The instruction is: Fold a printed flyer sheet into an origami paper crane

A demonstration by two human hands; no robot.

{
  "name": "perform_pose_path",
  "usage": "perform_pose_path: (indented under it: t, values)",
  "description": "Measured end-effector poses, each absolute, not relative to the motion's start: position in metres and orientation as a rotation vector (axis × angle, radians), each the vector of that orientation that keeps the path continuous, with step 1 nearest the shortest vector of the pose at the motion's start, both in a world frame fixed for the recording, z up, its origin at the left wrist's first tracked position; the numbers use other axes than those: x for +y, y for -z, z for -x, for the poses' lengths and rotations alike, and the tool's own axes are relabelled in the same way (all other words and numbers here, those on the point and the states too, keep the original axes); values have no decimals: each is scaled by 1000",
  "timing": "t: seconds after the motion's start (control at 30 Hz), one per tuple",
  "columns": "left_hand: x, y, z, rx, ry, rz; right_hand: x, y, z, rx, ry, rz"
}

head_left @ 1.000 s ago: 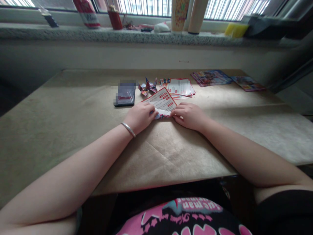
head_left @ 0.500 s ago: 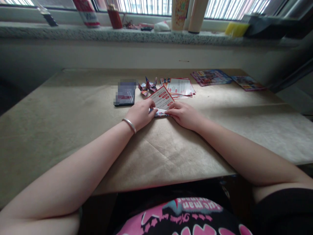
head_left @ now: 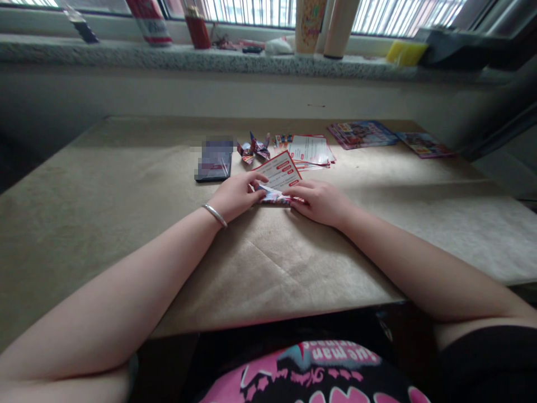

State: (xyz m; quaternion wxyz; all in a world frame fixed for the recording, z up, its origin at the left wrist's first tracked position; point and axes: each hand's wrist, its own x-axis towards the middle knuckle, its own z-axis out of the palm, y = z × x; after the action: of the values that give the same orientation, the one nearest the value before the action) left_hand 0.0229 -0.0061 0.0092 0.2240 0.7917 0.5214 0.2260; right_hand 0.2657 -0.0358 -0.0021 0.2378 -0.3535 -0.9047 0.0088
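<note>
A printed sheet of paper (head_left: 279, 169) with a red border lies turned at an angle on the table, its near edge folded over into a flap. My left hand (head_left: 238, 193), with a silver bangle at the wrist, grips the fold's left end between thumb and fingers. At the right end, my right hand (head_left: 319, 202) pinches the same flap. Just beyond the sheet stand small folded paper figures (head_left: 254, 150) with pointed tips. A dark phone-like device (head_left: 213, 162), partly blurred out, lies left of them.
Loose printed sheets (head_left: 312, 148) lie behind my right hand. Farther right are a stack of colourful printed papers (head_left: 361, 134) and another pile (head_left: 425, 144). The beige-covered table (head_left: 251, 268) reaches toward a stone windowsill (head_left: 235, 61) holding a red can (head_left: 149, 22), bottles and a yellow block.
Both hands have come slightly nearer to me with the paper. My right hand has shifted a little right along the fold, and more of the flap shows between the hands.
</note>
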Motion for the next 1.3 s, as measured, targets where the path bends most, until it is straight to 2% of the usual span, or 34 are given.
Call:
perform_pose_path:
  t: [0.5,0.8,1.3]
  values:
    - [-5,0,-21,1441,-732,-2627,-28,5,-268,-2500,-52,998]
    - [-10,-4,-15,1026,-498,-2923,-36,1,-268,-2546,-111,1045]
    - [-10,-2,-18,1146,-409,-2991,-37,-2,-273,-2463,28,1170]
